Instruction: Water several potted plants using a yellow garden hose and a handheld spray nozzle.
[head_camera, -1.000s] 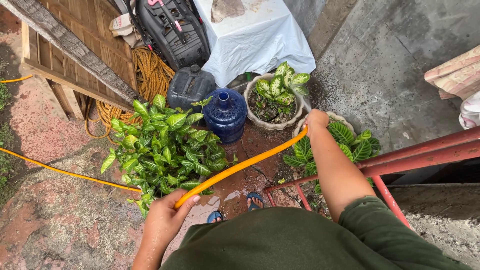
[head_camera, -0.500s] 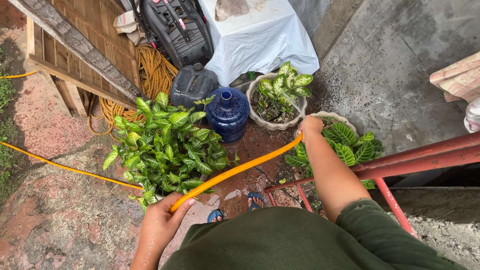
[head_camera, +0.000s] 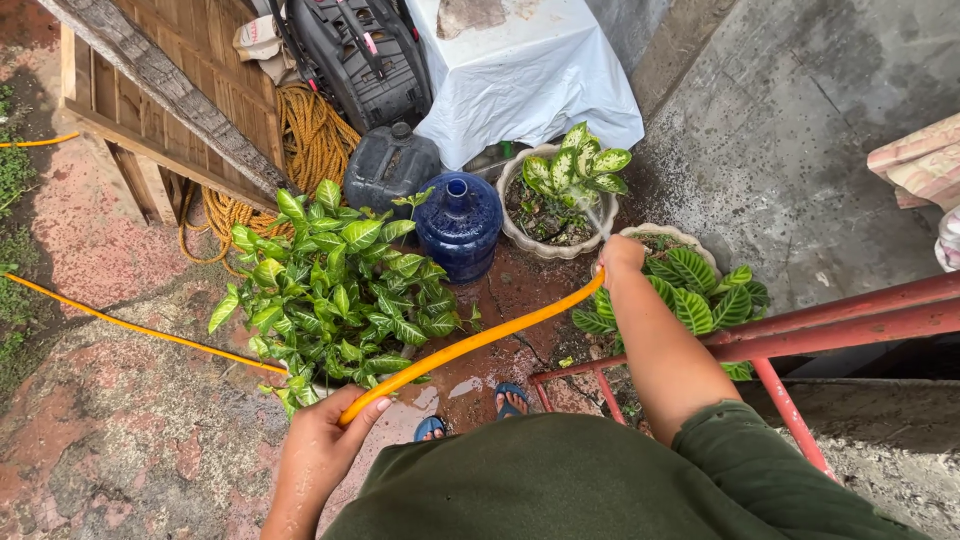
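An orange hose (head_camera: 470, 345) runs from my left hand (head_camera: 325, 440) up to my right hand (head_camera: 620, 257). Both hands are closed around it. My right hand grips the hose's end just in front of a pale pot with a spotted-leaf plant (head_camera: 560, 195); a thin stream of water leaves the end toward that pot. Right under my right hand stands a second pot with striped green leaves (head_camera: 700, 290). My left hand holds the hose low, beside a large bushy green plant (head_camera: 335, 285).
A blue water jug (head_camera: 458, 225) and a dark jerrycan (head_camera: 392, 170) stand between the plants. Behind are a wooden pallet (head_camera: 170, 90), coiled rope (head_camera: 310, 135) and a white-covered object (head_camera: 520, 70). A red metal railing (head_camera: 800, 330) crosses at right. More hose (head_camera: 130, 325) lies at left.
My right hand has drawn the hose end slightly left and back, from over the striped plant toward the pale pot. My left hand keeps its grip.
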